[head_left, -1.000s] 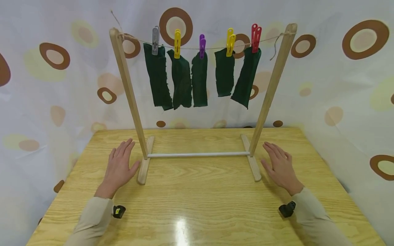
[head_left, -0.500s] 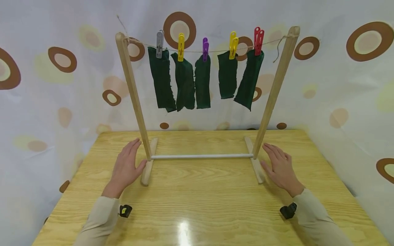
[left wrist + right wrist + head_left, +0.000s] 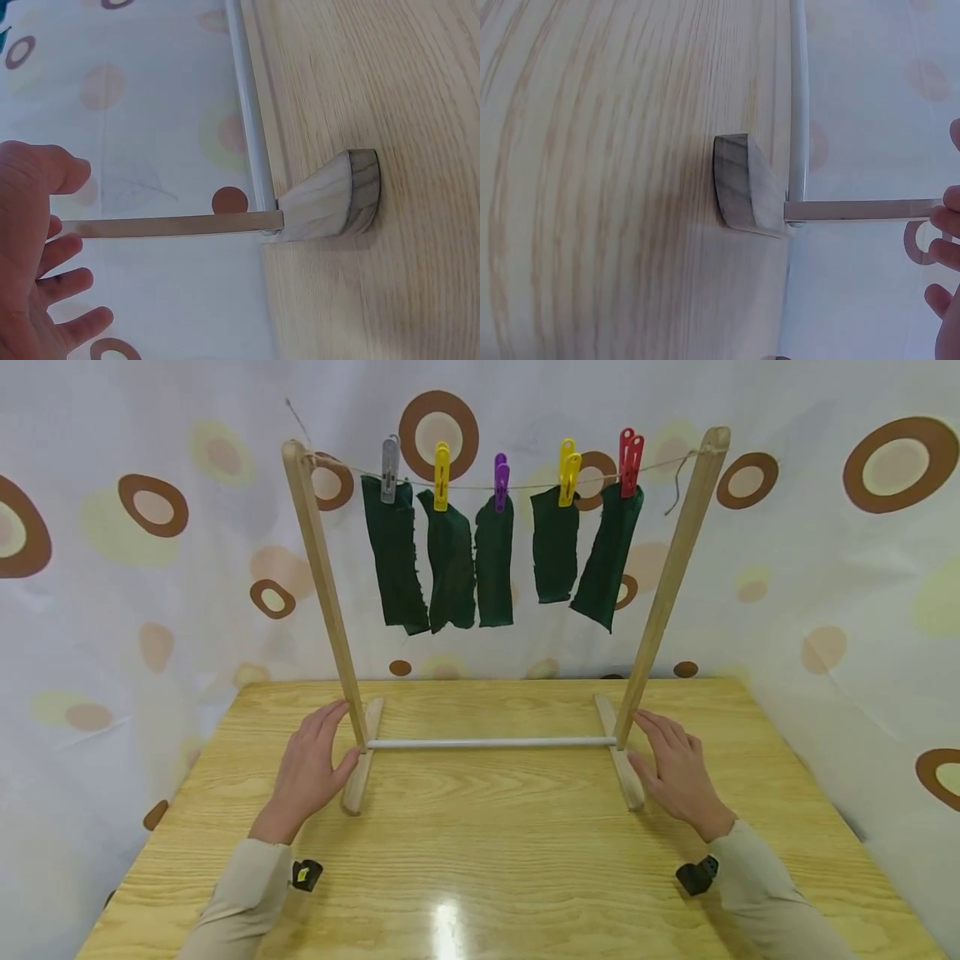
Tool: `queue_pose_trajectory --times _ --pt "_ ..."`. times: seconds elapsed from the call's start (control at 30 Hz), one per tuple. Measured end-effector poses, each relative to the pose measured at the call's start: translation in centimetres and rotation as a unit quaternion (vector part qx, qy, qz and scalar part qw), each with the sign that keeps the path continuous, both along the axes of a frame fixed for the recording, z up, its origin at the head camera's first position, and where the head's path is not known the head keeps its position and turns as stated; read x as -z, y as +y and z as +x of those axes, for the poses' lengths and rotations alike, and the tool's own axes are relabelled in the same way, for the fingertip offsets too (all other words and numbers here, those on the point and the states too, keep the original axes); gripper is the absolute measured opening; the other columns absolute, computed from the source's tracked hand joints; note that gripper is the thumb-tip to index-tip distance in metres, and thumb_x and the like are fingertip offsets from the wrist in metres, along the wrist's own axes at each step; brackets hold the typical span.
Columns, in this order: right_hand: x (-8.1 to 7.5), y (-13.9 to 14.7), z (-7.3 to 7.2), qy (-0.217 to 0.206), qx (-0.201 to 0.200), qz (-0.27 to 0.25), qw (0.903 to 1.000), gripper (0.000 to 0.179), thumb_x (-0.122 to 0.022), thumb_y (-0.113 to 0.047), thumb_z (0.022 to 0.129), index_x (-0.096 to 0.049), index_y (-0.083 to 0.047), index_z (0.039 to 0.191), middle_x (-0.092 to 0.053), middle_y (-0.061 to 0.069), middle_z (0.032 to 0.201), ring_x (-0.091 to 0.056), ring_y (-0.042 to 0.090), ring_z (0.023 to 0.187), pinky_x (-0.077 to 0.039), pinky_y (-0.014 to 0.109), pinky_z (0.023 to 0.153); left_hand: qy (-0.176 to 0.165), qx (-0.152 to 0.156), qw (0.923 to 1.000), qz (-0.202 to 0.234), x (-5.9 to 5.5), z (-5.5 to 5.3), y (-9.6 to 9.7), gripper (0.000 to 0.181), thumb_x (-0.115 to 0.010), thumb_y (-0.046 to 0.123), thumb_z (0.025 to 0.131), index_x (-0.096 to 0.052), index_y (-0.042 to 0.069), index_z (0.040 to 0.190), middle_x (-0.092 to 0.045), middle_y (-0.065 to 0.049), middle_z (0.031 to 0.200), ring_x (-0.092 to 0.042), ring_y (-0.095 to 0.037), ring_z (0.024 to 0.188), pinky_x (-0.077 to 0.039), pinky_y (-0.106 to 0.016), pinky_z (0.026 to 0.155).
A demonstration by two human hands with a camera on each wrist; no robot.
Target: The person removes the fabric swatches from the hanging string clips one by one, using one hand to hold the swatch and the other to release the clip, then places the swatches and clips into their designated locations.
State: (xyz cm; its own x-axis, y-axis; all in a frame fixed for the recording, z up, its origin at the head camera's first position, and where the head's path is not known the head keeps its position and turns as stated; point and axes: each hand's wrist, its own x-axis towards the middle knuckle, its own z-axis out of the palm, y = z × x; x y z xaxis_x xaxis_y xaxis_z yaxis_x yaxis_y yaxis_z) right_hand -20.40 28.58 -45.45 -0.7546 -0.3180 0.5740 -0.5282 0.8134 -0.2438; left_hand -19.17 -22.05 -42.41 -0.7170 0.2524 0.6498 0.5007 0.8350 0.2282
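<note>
A wooden drying stand has a left post (image 3: 322,577), a right post (image 3: 675,577) and a white crossbar (image 3: 491,743) between them. Several dark green cloth strips (image 3: 452,568) hang from its string, held by grey (image 3: 390,468), yellow (image 3: 442,477), purple (image 3: 501,481) and red (image 3: 632,464) clothespins. My left hand (image 3: 306,768) is spread beside the lower left post, index fingertip at the wood. At the lower right post, my right hand (image 3: 681,772) has its fingertips against or very near the wood, loosely extended. Neither hand curls round a post; exact contact is hard to tell.
The stand's left foot (image 3: 358,785) and right foot (image 3: 630,781) rest on a wood-grain table (image 3: 480,843). A patterned cloth backdrop (image 3: 180,610) rises behind the table's far edge. A loose string end (image 3: 678,481) dangles by the right post.
The view has shifted, so the stand appears slightly lower and further right. My left hand has moved right to the left post; my right hand has moved slightly left, closer to the right post.
</note>
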Motion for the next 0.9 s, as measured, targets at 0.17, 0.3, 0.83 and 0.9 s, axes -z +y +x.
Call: queue_pose_trajectory --times 0.17,0.3,0.83,0.9 --pt "-0.2 -0.2 -0.1 0.006 -0.003 -0.001 1.0000 0.050 -0.057 -0.022 0.095 -0.046 0.002 0.137 -0.046 0.020 0.138 -0.039 0.041 0.124 -0.030 0.060 0.086 0.005 0.002 0.9999 0.010 -0.3 -0.1 0.2 0.060 -0.075 0.009 0.079 -0.049 -0.007 0.131 -0.053 -0.024 0.130 -0.051 -0.043 0.115 -0.046 -0.058 0.080" --pt "-0.3 -0.3 -0.2 0.006 -0.004 -0.001 1.0000 0.049 -0.055 -0.023 0.096 -0.046 0.003 0.137 -0.046 0.020 0.138 -0.039 0.042 0.124 -0.030 0.061 0.085 0.010 0.003 0.9999 0.011 -0.5 -0.1 0.3 0.059 -0.074 0.008 0.079 -0.049 -0.007 0.131 -0.054 -0.024 0.130 -0.052 -0.043 0.115 -0.047 -0.058 0.080" --pt "-0.7 -1.2 -0.2 0.011 -0.019 -0.007 0.9997 0.050 -0.059 -0.020 0.094 -0.047 0.005 0.135 -0.048 0.022 0.135 -0.041 0.042 0.122 -0.032 0.060 0.085 -0.008 0.000 0.9997 0.022 -0.7 0.1 0.8 0.056 -0.075 0.009 0.080 -0.051 -0.004 0.130 -0.058 -0.022 0.122 -0.055 -0.041 0.110 -0.048 -0.056 0.082" --pt "-0.8 -1.4 -0.2 0.010 -0.023 -0.009 0.9996 0.049 -0.058 -0.021 0.095 -0.047 0.005 0.135 -0.048 0.023 0.135 -0.041 0.043 0.122 -0.033 0.060 0.085 -0.007 0.003 0.9997 0.022 -0.7 0.1 0.9 0.057 -0.075 0.009 0.080 -0.051 -0.004 0.130 -0.058 -0.023 0.122 -0.056 -0.041 0.110 -0.048 -0.056 0.082"
